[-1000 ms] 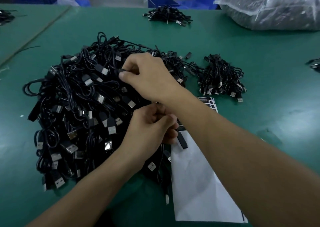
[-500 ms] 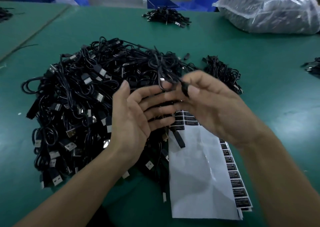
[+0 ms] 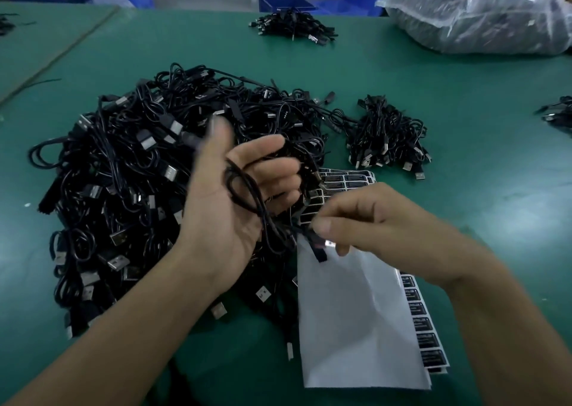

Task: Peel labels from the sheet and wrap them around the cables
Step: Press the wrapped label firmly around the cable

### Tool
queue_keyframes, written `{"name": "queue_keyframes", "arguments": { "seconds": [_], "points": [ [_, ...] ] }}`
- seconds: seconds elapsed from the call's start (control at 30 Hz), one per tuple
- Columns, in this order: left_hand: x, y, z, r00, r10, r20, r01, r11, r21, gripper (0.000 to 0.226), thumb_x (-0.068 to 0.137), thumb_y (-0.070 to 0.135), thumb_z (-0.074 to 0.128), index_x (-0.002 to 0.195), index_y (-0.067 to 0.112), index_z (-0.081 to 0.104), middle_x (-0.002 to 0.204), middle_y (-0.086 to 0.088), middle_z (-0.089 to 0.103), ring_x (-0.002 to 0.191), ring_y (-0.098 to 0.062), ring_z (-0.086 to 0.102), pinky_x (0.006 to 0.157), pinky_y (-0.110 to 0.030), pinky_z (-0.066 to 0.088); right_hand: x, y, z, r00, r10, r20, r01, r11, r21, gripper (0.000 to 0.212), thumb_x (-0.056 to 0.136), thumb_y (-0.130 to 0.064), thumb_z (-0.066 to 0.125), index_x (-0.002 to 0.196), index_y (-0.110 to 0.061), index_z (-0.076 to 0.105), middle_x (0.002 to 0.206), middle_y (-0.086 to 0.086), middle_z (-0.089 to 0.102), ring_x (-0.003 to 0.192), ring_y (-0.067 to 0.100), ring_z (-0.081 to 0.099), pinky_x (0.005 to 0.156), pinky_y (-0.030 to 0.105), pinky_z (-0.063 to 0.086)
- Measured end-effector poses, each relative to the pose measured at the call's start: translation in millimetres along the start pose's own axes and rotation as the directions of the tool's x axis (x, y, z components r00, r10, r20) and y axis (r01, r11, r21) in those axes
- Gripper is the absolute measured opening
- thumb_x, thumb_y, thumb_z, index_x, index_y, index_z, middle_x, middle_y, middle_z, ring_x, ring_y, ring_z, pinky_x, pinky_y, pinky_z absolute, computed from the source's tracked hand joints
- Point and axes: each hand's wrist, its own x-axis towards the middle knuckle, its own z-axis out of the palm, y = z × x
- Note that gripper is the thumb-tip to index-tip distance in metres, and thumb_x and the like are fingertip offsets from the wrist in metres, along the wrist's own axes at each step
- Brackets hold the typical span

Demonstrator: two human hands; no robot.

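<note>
Cradling a looped cable (image 3: 258,209), the left hand (image 3: 223,207) lies palm up, fingers loosely spread. Over the label sheet (image 3: 356,312), the right hand (image 3: 387,229) pinches that cable's end.

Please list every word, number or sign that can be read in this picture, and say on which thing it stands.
On the black labels of the white sheet: white print, too blurred to read.
On a plug in the cable pile: a small mark, too small to read.
On the held cable: no text visible.
Nothing else bears text.
</note>
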Motion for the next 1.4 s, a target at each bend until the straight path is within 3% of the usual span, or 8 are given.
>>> {"name": "queue_keyframes", "arguments": {
  "seconds": [0.17,0.3,0.53,0.73,0.9,1.03,1.1,1.4],
  "points": [
    [0,0,1,0.994,-0.1,-0.051,0.1,0.995,0.001,0.056,0.104,0.049,0.037,0.063,0.017,0.059,0.046,0.006,0.029,0.034,-0.006,0.026,0.034,-0.02,0.033,24,14,2,0.856,0.084,-0.51,-0.154,0.984,-0.095,0.014,0.093,-0.044,0.065,0.099,-0.031,0.069,0.086,-0.01,0.069,0.076,-0.002,0.061,0.068,0.018,0.042],
    [-1,1,-2,0.962,-0.264,0.067,0.261,0.964,0.049,0.065,0.1,0.062,0.029,0.058,0.016,0.047,0.044,0.006,0.024,0.031,-0.005,0.019,0.03,-0.016,0.026,50,17,7,0.863,0.062,-0.502,-0.238,0.926,-0.295,0.048,0.093,-0.035,0.068,0.138,-0.032,0.051,0.09,-0.022,0.051,0.085,-0.005,0.051,0.064,0.003,0.039],
    [-8,0,0,0.822,-0.525,0.221,0.426,0.824,0.373,0.043,0.102,0.046,0.043,0.089,0.015,0.069,0.045,-0.001,0.043,0.028,-0.005,0.023,0.03,-0.016,0.031,64,10,3,0.737,-0.038,-0.675,-0.067,0.989,-0.129,0.016,0.089,-0.013,0.072,0.097,-0.027,0.071,0.075,-0.013,0.066,0.064,-0.002,0.061,0.062,0.007,0.044],
    [-8,-19,-2,0.837,-0.5,0.221,0.349,0.8,0.488,0.031,0.106,0.025,0.046,0.099,0.01,0.072,0.061,-0.003,0.057,0.044,-0.011,0.047,0.045,-0.024,0.049,71,-20,-1,0.809,-0.115,-0.577,0.123,0.992,-0.025,0.007,0.089,-0.01,0.075,0.091,-0.011,0.069,0.07,0.001,0.073,0.063,0.011,0.072,0.06,0.019,0.053],
    [-3,-25,-9,0.86,-0.48,0.173,0.358,0.81,0.465,0.032,0.106,0.018,0.047,0.095,0.013,0.076,0.059,0.005,0.05,0.045,-0.006,0.044,0.041,-0.018,0.04,80,-34,5,0.824,-0.163,-0.543,0.283,0.948,0.144,0.007,0.092,-0.008,0.071,0.098,-0.01,0.07,0.085,0.006,0.077,0.078,0.017,0.076,0.071,0.024,0.058],
    [-1,-26,-6,0.853,-0.512,0.102,0.439,0.809,0.39,0.048,0.106,0.036,0.043,0.087,0.012,0.08,0.056,0.006,0.043,0.044,-0.006,0.035,0.036,-0.018,0.029,80,-33,6,0.974,-0.194,-0.12,0.144,0.931,-0.336,0.024,0.096,-0.022,0.067,0.12,-0.019,0.073,0.117,-0.011,0.071,0.107,-0.003,0.063,0.1,0.015,0.046],
    [1,-25,-5,0.852,-0.514,0.101,0.449,0.816,0.364,0.054,0.105,0.043,0.04,0.089,0.01,0.08,0.056,0.005,0.043,0.045,-0.007,0.035,0.036,-0.019,0.03,72,-31,0,0.991,-0.137,-0.004,0.123,0.902,-0.414,0.026,0.1,-0.03,0.062,0.124,-0.025,0.071,0.123,-0.02,0.063,0.116,-0.008,0.054,0.098,0.002,0.035],
    [-3,-26,-4,0.893,-0.419,0.166,0.333,0.862,0.383,0.023,0.076,0.037,0.068,0.083,0.018,0.08,0.062,0.004,0.058,0.049,-0.006,0.053,0.045,-0.02,0.048,25,10,-18,0.85,0.055,-0.525,-0.216,0.944,-0.251,0.014,0.097,-0.023,0.063,0.095,-0.034,0.072,0.092,-0.02,0.07,0.086,-0.007,0.063,0.075,0.009,0.046]
  ]
}}
